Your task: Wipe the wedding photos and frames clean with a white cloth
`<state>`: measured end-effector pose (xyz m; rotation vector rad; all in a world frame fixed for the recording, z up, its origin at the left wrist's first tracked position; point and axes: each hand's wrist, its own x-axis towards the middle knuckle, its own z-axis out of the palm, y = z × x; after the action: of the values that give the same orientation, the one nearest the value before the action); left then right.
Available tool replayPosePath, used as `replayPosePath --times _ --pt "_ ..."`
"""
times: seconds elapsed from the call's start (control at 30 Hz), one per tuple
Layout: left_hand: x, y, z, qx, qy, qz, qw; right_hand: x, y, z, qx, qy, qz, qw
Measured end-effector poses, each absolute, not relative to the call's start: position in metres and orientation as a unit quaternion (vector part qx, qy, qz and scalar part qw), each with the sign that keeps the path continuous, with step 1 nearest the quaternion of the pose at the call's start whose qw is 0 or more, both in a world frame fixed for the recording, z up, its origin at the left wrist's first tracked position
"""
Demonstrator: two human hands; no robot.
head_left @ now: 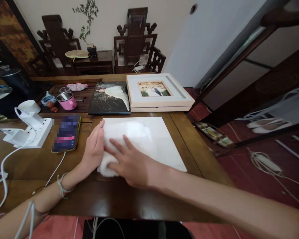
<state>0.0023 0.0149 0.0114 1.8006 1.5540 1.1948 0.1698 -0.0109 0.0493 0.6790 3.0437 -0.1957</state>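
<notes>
A white folded cloth (129,136) lies on a white square board (159,142) on the wooden table (109,199). My left hand (94,149) rests against the cloth's left edge, fingers together and extended. My right hand (129,162) lies flat on top of the cloth with fingers spread. Neither hand grips anything.
A phone (66,133) lies left of the board, beside a white power strip (32,131) with cables. Behind the board are a dark photo print (109,98) and a framed picture (156,91). A pink cup (67,101) stands on a tea tray. Carved chairs stand at the wall.
</notes>
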Motion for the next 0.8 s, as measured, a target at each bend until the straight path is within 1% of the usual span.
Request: replayPosePath --times 0.1,0.2,0.27,0.33,0.47,0.53,0.67,0.8 --pt "0.004 0.012 0.008 0.7 0.554 0.385 0.233 0.181 -0.043 0.058 0.18 0.975 -0.131 -0.011" --pt "0.004 0.008 0.001 0.776 0.518 0.286 0.22 0.197 -0.059 0.07 0.212 0.961 -0.177 -0.002" --pt "0.004 0.006 -0.004 0.809 0.5 0.241 0.195 0.206 -0.056 0.075 0.252 0.951 -0.18 0.005" --pt "0.003 0.006 -0.008 0.828 0.491 0.214 0.165 0.212 -0.042 0.078 0.293 0.943 -0.157 0.009" --pt "0.001 0.006 -0.011 0.84 0.485 0.2 0.139 0.214 0.003 0.08 0.381 0.917 -0.117 0.027" --pt "0.002 0.006 -0.011 0.839 0.483 0.205 0.142 0.207 0.025 0.079 0.412 0.902 -0.128 0.004" --pt "0.004 0.008 -0.008 0.838 0.475 0.226 0.145 0.179 0.061 0.077 0.39 0.903 -0.169 -0.065" --pt "0.004 0.008 -0.007 0.842 0.466 0.233 0.139 0.153 0.082 0.075 0.369 0.91 -0.175 -0.078"
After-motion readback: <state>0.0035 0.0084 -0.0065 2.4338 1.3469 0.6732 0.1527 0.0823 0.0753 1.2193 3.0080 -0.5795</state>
